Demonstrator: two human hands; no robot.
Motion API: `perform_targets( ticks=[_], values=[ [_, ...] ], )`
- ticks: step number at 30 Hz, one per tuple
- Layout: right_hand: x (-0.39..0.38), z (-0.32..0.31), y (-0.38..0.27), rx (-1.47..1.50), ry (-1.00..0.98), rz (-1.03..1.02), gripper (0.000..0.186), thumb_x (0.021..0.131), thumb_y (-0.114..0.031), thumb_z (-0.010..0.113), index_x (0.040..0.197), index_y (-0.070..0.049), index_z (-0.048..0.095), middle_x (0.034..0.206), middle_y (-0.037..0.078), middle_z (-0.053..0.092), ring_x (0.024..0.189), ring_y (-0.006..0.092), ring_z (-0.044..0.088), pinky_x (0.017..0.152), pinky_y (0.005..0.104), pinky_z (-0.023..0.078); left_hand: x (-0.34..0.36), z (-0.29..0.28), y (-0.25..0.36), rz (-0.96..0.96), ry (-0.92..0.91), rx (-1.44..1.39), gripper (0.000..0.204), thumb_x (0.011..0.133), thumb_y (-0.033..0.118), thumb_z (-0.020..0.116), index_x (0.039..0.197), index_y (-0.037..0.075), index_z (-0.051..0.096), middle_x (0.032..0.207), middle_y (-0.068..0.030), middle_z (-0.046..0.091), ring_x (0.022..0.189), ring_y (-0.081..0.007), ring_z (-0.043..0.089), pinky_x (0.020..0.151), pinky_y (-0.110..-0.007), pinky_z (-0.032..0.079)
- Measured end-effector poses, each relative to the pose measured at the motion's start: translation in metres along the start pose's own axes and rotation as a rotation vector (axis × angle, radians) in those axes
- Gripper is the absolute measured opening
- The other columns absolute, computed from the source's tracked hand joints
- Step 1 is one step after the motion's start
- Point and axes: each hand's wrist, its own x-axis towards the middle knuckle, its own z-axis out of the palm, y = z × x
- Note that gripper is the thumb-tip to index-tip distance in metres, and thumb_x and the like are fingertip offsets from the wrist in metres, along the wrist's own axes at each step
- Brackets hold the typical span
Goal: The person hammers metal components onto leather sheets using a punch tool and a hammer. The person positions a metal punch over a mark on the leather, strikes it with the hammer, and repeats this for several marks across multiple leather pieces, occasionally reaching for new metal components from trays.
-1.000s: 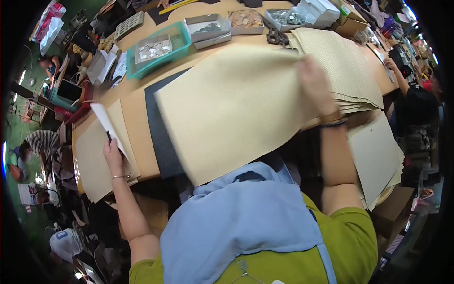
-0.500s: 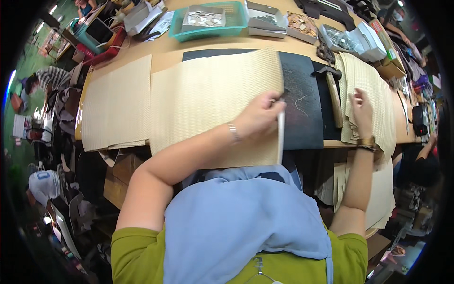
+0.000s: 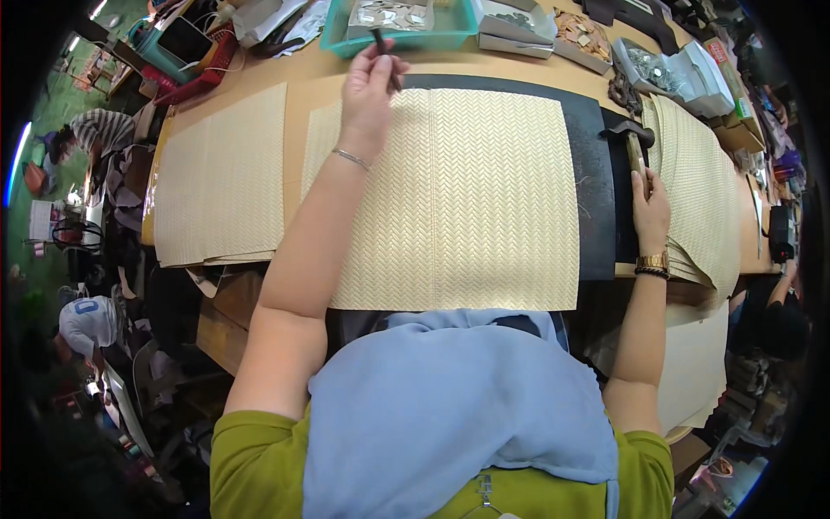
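Note:
A cream sheet with a herringbone pattern [image 3: 471, 208] lies flat over a dark board [image 3: 595, 225]. Above its upper left part, my left hand [image 3: 367, 108] grips a short dark rod-like tool [image 3: 388, 56]. My right hand [image 3: 650, 203] is closed on the wooden handle of a hammer [image 3: 629, 131], whose dark metal head lies at the board's right side. Patterned sheets lie stacked at the left [image 3: 207, 182] and at the right [image 3: 696, 182], beside the hammer.
A teal basket with a tray [image 3: 445, 26], boxes of small pieces [image 3: 584, 39], an opened white box [image 3: 700, 91] and a red basket [image 3: 194, 73] line the table's back. More sheets [image 3: 683, 363] rest low at the right. Other people [image 3: 91, 130] are at both sides.
The cream sheet, earlier lifted, now lies flat. My left hand has moved up and left with the dark tool. My right hand has taken hold of the hammer.

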Motion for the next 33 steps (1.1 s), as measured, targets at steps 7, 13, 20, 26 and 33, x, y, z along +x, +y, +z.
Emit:
perform_targets(
  ticks=[7,13,20,26,33],
  values=[
    [0.002,0.003,0.009,-0.021,-0.006,0.012,0.054,0.102,-0.046,0.06,0.132,-0.002,0.064,0.118,0.02,0.072,0.108,0.0338,0.069,0.094,0.0404,0.052,-0.002,-0.017,-0.024,0.118,0.035,0.236,0.024,0.099,0.006,0.068,0.122,0.002,0.062,0.107,-0.0087,0.071,0.101,-0.0165,0.071,0.092,-0.031,0.06],
    [0.002,0.004,0.011,-0.027,-0.01,0.008,0.052,0.102,-0.045,0.059,0.131,-0.002,0.064,0.117,0.02,0.072,0.108,0.0343,0.069,0.094,0.0399,0.051,-0.01,-0.007,-0.027,0.084,-0.004,0.371,0.028,0.094,0.015,0.076,0.119,0.007,0.067,0.102,-0.0035,0.073,0.093,-0.0097,0.068,0.076,-0.025,0.054],
    [0.001,0.004,0.009,-0.003,-0.003,-0.025,0.051,0.103,-0.044,0.059,0.131,-0.001,0.064,0.116,0.02,0.072,0.107,0.0337,0.069,0.094,0.0396,0.051,-0.014,0.0,-0.014,0.014,-0.071,0.478,0.028,0.097,0.011,0.072,0.123,0.005,0.063,0.111,-0.0083,0.073,0.104,-0.0134,0.068,0.089,-0.028,0.056],
    [0.0,0.004,0.009,-0.006,0.017,-0.04,0.051,0.103,-0.044,0.059,0.13,-0.001,0.064,0.116,0.02,0.072,0.107,0.0337,0.069,0.093,0.0395,0.051,-0.013,-0.002,-0.02,0.039,-0.108,0.46,0.025,0.099,0.009,0.069,0.123,0.005,0.062,0.113,-0.0073,0.073,0.106,-0.0128,0.067,0.091,-0.029,0.056],
    [-0.001,0.002,0.005,-0.004,0.017,-0.027,0.052,0.103,-0.045,0.058,0.13,-0.001,0.064,0.115,0.021,0.072,0.106,0.0339,0.069,0.093,0.0396,0.052,-0.015,0.0,-0.019,0.025,-0.118,0.511,0.025,0.1,0.011,0.069,0.123,0.008,0.063,0.113,-0.0053,0.074,0.106,-0.0116,0.067,0.09,-0.028,0.056]
  ],
)
